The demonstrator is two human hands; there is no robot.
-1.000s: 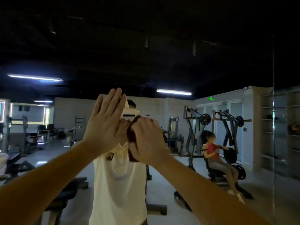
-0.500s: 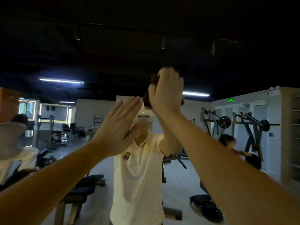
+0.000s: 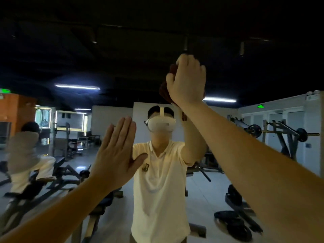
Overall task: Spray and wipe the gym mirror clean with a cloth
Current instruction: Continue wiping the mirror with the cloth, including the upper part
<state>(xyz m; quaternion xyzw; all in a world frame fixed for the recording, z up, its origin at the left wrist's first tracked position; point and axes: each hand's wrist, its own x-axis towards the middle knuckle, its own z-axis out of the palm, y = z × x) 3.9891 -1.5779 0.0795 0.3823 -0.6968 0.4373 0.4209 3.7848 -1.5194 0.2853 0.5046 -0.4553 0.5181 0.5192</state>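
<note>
Our dark red cloth sits high on the mirror, bunched under our right hand, whose fingers curl over it and grip it against the glass. Only the cloth's left edge and a scrap below the wrist show. Our left hand is well apart from it, lower and to the left. It is flat, with straight fingers close together and the palm facing the glass; we cannot tell if it touches. Between our arms the mirror shows a person in a pale shirt with a white headset. Around that we see a seated person on the left, a barbell rack and weight plates on the right, and strip lights above.
</note>
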